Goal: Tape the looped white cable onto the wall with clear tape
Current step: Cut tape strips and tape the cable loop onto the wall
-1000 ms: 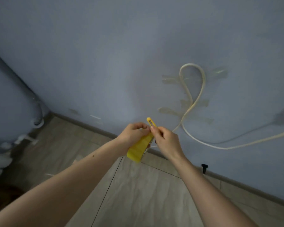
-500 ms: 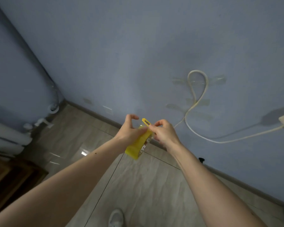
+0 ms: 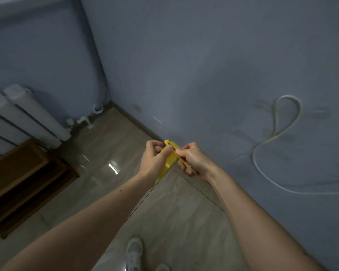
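Note:
A white cable (image 3: 286,122) forms a loop on the blue wall (image 3: 204,65) at the right, with several strips of clear tape (image 3: 321,114) across it; its tail runs down and off to the right. Low in front of the wall, both my hands hold a yellow tape dispenser (image 3: 170,157). My left hand (image 3: 155,159) grips its left side with the thumb on top. My right hand (image 3: 194,159) pinches the yellow strip at its upper edge. Both hands are well left of and below the cable loop.
A white radiator (image 3: 27,118) and a pipe (image 3: 98,75) stand in the left corner. A brown wooden cabinet (image 3: 22,184) sits on the tiled floor (image 3: 110,192) at the left. A white shoe (image 3: 134,253) shows at the bottom.
The view has swung left and down, so the cable loop sits farther right and the radiator and cabinet have come into sight. My left fingers have curled in around the dispenser.

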